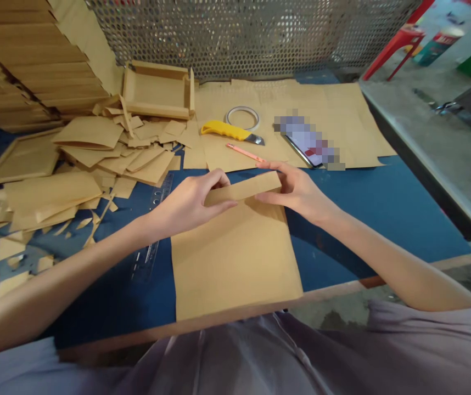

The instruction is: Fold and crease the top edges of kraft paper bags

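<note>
A sheet of brown kraft paper (235, 263) lies on the blue table in front of me, its far edge folded up into a raised strip. My left hand (196, 203) grips the left end of that strip between thumb and fingers. At its right end, my right hand (295, 189) pinches the strip in the same way. The fingertips behind the strip are partly hidden. Beyond my hands lie a pink pencil (244, 155), a yellow utility knife (229, 131) with its blade out, and a roll of tape (241, 117). A clear ruler (153, 230) lies left of the sheet.
A phone (305, 141), partly pixelated, rests on brown sheets (342, 109) at the back. Paper scraps (136, 159) cover the left side. A shallow paper tray (159, 90) sits behind them, beside stacked cardboard (25, 49). A perforated metal panel (235, 44) stands at the rear.
</note>
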`<state>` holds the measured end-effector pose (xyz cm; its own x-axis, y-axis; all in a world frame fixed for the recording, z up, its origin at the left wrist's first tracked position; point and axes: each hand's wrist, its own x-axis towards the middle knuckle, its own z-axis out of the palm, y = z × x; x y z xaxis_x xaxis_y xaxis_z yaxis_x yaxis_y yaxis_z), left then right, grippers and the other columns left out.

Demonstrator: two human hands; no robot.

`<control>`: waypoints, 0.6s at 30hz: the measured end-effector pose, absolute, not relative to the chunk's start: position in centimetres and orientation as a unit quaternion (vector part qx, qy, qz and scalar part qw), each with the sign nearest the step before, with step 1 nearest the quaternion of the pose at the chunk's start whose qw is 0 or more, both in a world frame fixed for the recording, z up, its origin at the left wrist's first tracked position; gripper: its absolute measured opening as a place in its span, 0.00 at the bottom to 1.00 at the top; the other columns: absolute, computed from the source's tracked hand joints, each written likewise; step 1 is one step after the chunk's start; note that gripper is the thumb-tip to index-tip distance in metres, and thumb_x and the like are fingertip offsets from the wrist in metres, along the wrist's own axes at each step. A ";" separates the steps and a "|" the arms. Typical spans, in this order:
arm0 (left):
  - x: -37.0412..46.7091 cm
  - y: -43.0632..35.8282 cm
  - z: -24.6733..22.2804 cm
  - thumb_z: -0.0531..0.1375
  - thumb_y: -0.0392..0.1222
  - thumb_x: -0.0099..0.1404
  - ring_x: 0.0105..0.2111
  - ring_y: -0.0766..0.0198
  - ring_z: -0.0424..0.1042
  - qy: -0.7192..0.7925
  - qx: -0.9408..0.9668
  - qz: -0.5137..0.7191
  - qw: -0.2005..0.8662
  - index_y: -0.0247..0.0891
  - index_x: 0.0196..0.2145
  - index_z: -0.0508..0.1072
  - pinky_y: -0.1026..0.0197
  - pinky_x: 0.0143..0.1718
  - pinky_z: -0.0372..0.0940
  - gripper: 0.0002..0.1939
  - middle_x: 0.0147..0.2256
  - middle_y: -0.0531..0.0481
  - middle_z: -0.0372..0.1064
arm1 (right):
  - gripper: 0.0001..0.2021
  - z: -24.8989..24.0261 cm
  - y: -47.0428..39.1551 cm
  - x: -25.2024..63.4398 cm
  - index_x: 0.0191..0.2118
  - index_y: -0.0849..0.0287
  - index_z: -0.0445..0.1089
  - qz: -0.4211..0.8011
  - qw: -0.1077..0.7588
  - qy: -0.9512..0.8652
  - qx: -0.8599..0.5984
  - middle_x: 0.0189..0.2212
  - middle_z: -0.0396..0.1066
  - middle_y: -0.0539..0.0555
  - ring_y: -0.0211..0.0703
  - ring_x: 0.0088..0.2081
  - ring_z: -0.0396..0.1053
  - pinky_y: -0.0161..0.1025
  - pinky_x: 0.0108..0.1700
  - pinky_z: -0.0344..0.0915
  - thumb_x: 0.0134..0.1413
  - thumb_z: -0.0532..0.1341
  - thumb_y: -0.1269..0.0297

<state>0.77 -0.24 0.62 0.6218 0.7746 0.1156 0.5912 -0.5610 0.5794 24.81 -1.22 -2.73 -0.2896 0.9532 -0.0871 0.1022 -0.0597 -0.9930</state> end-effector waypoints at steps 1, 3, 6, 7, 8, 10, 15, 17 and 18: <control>0.9 -0.4 0.6 0.60 0.46 0.65 0.28 0.65 0.67 0.393 0.867 0.190 0.242 0.38 0.36 0.65 0.64 0.30 0.59 0.10 0.31 0.53 0.68 | 0.28 -2.5 -1.3 24.7 0.50 0.55 0.68 0.588 0.375 -0.552 -0.457 0.40 0.77 0.53 0.48 0.42 0.76 0.48 0.46 0.72 0.40 0.74 0.59; 1.0 -0.6 0.7 0.60 0.44 0.66 0.28 0.66 0.67 0.393 0.868 0.196 0.233 0.39 0.36 0.64 0.64 0.30 0.59 0.09 0.30 0.54 0.68 | 0.23 -2.0 -1.6 24.6 0.45 0.56 0.73 0.628 0.357 -0.526 -0.448 0.41 0.78 0.53 0.48 0.42 0.77 0.47 0.46 0.73 0.41 0.74 0.58; 1.2 -0.9 0.9 0.59 0.43 0.67 0.25 0.68 0.65 0.392 0.863 0.196 0.250 0.39 0.35 0.64 0.65 0.27 0.58 0.08 0.28 0.55 0.67 | 0.17 -1.8 -1.8 24.5 0.40 0.57 0.77 0.656 0.328 -0.515 -0.445 0.40 0.80 0.54 0.49 0.40 0.78 0.45 0.43 0.75 0.43 0.72 0.56; 1.2 -0.9 1.0 0.59 0.43 0.67 0.24 0.69 0.65 0.390 0.861 0.198 0.261 0.38 0.35 0.64 0.66 0.27 0.59 0.07 0.28 0.56 0.68 | 0.16 -1.8 -1.9 24.5 0.39 0.57 0.78 0.657 0.324 -0.516 -0.444 0.39 0.80 0.54 0.48 0.39 0.78 0.44 0.41 0.75 0.44 0.72 0.55; 1.2 -0.9 1.0 0.59 0.43 0.67 0.24 0.69 0.66 0.386 0.859 0.201 0.271 0.38 0.36 0.65 0.66 0.27 0.60 0.07 0.29 0.55 0.69 | 0.15 -1.9 -2.0 24.4 0.39 0.56 0.78 0.658 0.321 -0.519 -0.441 0.38 0.80 0.54 0.48 0.38 0.78 0.43 0.40 0.75 0.44 0.72 0.55; 1.2 -1.0 0.9 0.60 0.41 0.67 0.28 0.68 0.70 0.373 0.861 0.216 0.272 0.37 0.39 0.67 0.66 0.30 0.63 0.07 0.33 0.52 0.72 | 0.13 -2.2 -2.0 24.4 0.37 0.55 0.79 0.657 0.322 -0.527 -0.432 0.37 0.80 0.52 0.46 0.38 0.78 0.41 0.38 0.76 0.46 0.71 0.55; 1.0 -1.2 -0.3 0.58 0.40 0.70 0.48 0.58 0.73 0.306 0.898 0.292 0.126 0.36 0.54 0.68 0.57 0.49 0.67 0.16 0.49 0.42 0.73 | 0.10 -2.6 -2.1 24.3 0.37 0.53 0.79 0.641 0.335 -0.547 -0.422 0.36 0.80 0.50 0.45 0.36 0.78 0.40 0.36 0.76 0.50 0.69 0.55; 1.0 -1.3 -0.7 0.57 0.40 0.71 0.49 0.57 0.73 0.282 0.908 0.298 0.090 0.36 0.53 0.69 0.55 0.50 0.68 0.14 0.48 0.42 0.74 | 0.10 -2.6 -2.2 24.2 0.36 0.53 0.79 0.629 0.335 -0.560 -0.423 0.36 0.80 0.50 0.46 0.36 0.78 0.40 0.35 0.76 0.50 0.69 0.55; 1.0 -1.3 -0.9 0.57 0.40 0.71 0.48 0.58 0.74 0.279 0.908 0.300 0.085 0.36 0.53 0.70 0.56 0.50 0.68 0.14 0.47 0.42 0.75 | 0.10 -2.6 -2.3 24.2 0.36 0.52 0.79 0.625 0.333 -0.565 -0.423 0.36 0.80 0.50 0.46 0.36 0.78 0.40 0.35 0.76 0.50 0.69 0.55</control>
<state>1.05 -1.31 -0.89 0.6643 0.5568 0.4986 0.4552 -0.8305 0.3210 24.17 -2.30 -2.63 -0.4198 0.8946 -0.1530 0.0629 -0.1394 -0.9882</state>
